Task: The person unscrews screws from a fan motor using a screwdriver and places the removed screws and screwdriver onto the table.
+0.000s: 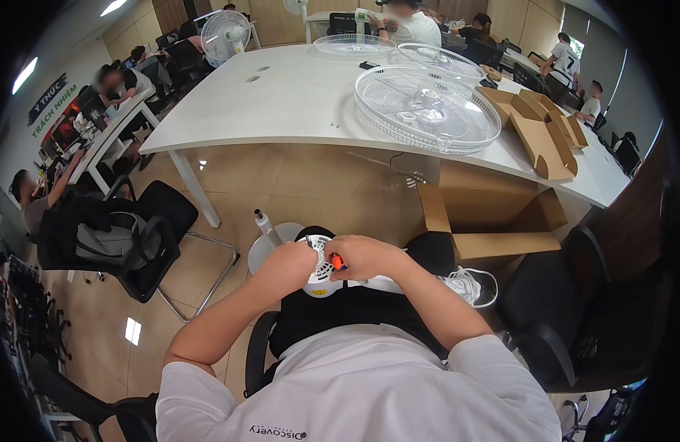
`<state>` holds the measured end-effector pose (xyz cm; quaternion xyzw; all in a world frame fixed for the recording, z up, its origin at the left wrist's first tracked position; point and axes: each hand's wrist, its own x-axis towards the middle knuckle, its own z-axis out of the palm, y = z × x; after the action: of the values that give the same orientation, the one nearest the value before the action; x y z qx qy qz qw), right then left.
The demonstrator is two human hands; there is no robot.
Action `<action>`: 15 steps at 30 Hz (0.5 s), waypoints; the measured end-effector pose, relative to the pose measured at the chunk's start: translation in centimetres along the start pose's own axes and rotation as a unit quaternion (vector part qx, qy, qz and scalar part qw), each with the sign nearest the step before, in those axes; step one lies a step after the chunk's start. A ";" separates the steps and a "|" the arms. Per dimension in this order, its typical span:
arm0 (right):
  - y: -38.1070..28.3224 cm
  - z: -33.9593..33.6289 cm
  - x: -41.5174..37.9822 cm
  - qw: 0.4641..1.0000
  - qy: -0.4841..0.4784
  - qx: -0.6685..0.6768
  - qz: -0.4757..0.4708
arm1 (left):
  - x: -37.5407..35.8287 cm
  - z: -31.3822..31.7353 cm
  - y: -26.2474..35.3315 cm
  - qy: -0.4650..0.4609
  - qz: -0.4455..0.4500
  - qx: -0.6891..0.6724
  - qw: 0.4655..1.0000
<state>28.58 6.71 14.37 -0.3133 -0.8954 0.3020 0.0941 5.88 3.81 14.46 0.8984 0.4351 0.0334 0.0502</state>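
On my lap lies a white fan motor housing [321, 286] with a slotted round face and a yellow label. My right hand [360, 256] is closed around an orange-and-black tool [338, 262] held against the slotted face. At the housing's left side, my left hand [291, 264] has its fingers curled; whatever they grip is hidden behind the hand. A white stand pole [268, 227] with a dark tip rises from a round white base [255, 258] on the floor, just left of the housing.
Ahead is a white table [281, 103] with clear fan grilles [428, 110] and cardboard inserts [535, 136]. An open cardboard box [495, 245] stands below its right side. Black chairs flank me, one holding a grey bag [119, 239]. Several people sit beyond.
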 end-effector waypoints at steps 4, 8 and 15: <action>0.3 -0.4 0.0 0.999 0.006 0.032 0.002 | -0.1 -1.6 0.2 -0.029 0.025 0.011 0.999; -0.3 -1.5 -0.6 0.992 0.092 0.071 -0.041 | -0.8 -0.5 -1.0 0.000 0.058 0.026 0.998; -3.4 -4.5 -3.0 0.829 0.307 0.445 -0.143 | -3.2 0.1 -0.2 0.120 -0.007 -0.077 0.990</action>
<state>30.84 4.93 20.04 -0.1825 -0.6235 0.5395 0.5357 3.72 1.44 14.24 0.8784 0.4401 0.1742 0.0665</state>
